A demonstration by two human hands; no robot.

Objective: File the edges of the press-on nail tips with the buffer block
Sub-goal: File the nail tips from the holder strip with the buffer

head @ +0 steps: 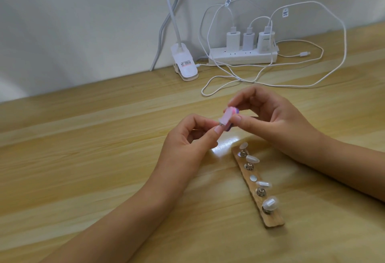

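Note:
My right hand point(268, 115) pinches a small pink and purple buffer block point(83, 117) between thumb and forefinger, above the wooden table. My left hand point(187, 137) pinches a small nail tip on its metal stand point(76, 125) right under the block; the block touches it, and the tip itself is mostly hidden. To the lower right lies a wooden holder strip point(270, 220) with several clear nail tips point(252, 158) on metal pegs. One bare magnet spot point(253, 178) sits in the strip's middle.
A white power strip point(239, 56) with three chargers stands at the back by the wall. Its white cables point(229, 79) loop over the table behind my hands. A white clip lamp base point(39, 65) sits to the left of it.

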